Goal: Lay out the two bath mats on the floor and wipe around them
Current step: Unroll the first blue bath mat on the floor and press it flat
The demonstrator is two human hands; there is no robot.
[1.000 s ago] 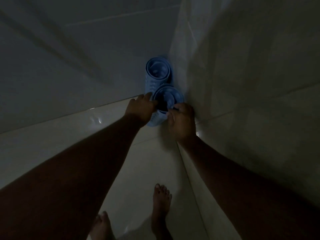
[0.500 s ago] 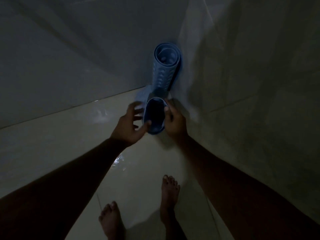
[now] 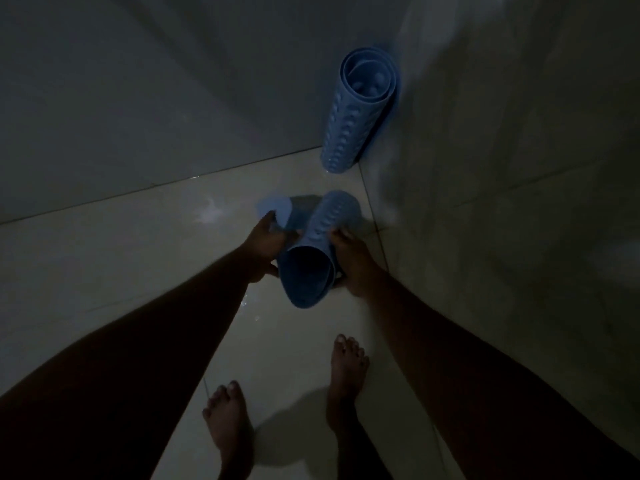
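- Early stage: neither mat is flat yet, and no wiping shows.
- The left hand (image 3: 265,245) and right hand (image 3: 353,261) grip the near mat (image 3: 313,265), half unrolled above the floor (image 3: 121,271).
- The second mat (image 3: 360,109) stands rolled in the wall corner beyond it.
- Dim light hides the fingers; no cloth in sight.

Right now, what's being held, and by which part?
The rolled blue bath mat, gripped near its open near end: left hand on the left side and loose flap, right hand on the right side.
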